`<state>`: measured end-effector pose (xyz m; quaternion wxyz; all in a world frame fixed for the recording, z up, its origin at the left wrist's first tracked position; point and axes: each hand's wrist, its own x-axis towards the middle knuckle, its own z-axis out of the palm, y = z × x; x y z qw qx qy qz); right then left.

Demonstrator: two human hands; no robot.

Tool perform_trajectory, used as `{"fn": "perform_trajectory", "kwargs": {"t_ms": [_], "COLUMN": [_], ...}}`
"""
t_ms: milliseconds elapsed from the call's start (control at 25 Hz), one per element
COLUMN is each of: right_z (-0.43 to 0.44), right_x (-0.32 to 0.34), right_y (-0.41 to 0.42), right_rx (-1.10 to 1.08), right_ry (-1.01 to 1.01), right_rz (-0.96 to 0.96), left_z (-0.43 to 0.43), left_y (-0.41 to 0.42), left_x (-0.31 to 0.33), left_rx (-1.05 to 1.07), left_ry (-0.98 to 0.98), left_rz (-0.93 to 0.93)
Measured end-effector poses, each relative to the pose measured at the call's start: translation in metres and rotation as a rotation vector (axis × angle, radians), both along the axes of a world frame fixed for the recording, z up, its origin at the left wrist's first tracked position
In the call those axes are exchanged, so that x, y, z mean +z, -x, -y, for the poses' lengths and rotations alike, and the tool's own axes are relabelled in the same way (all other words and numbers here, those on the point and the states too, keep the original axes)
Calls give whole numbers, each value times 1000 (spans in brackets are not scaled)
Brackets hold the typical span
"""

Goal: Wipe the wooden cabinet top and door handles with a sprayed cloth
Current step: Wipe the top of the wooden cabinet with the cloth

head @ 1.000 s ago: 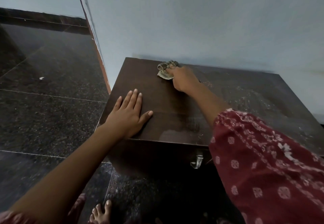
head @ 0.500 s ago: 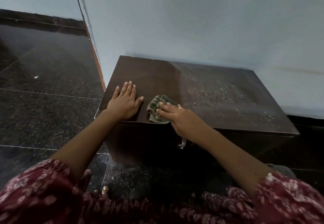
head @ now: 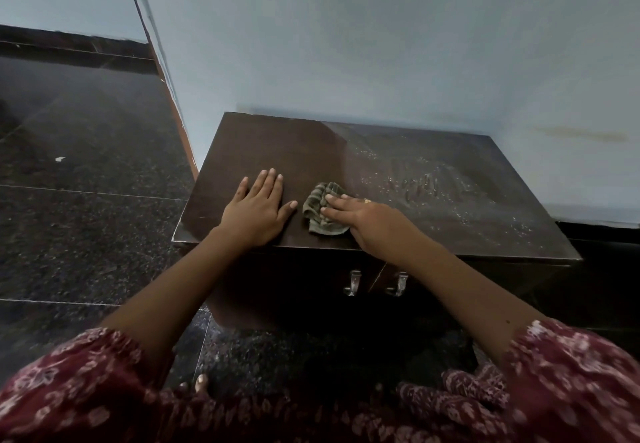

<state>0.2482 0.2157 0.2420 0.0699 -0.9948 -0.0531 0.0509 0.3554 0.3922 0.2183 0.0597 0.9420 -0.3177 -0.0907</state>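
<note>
One stroke has brought my right hand (head: 367, 222), its fingers pressing flat on the crumpled green cloth (head: 320, 214), from the back edge to the front of the dark wooden cabinet top (head: 277, 151). My left hand (head: 258, 212) stays open and flat beside it; I judge the dusty right half and the two metal door handles (head: 375, 283) remain.

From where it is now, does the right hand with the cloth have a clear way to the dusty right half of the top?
Probably yes. The right hand presses the cloth at the dusty patch's left edge, and nothing stands on the cabinet top between them. The left hand rests flat on the other side.
</note>
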Motion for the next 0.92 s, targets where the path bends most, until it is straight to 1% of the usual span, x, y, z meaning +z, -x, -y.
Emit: {"fn": "perform_trajectory", "kwargs": {"t_ms": [200,400,600,760,920], "right_z": [19,42,65,68,57], "right_x": [0,6,10,7,5], "right_y": [-51,-114,-176,-183,-149], "right_rx": [-51,-145,-234,-349,-365], "right_ry": [5,75,80,102,72], "right_rz": [29,14,-3,34,64], "left_z": [11,20,21,19,19], "left_y": [-6,-11,-14,-14,-10], "left_x": [0,2,3,4,0], "left_rx": [30,37,34,27,47], "left_ry": [21,15,4,-11,26], "left_rz": [21,45,93,97,86]}}
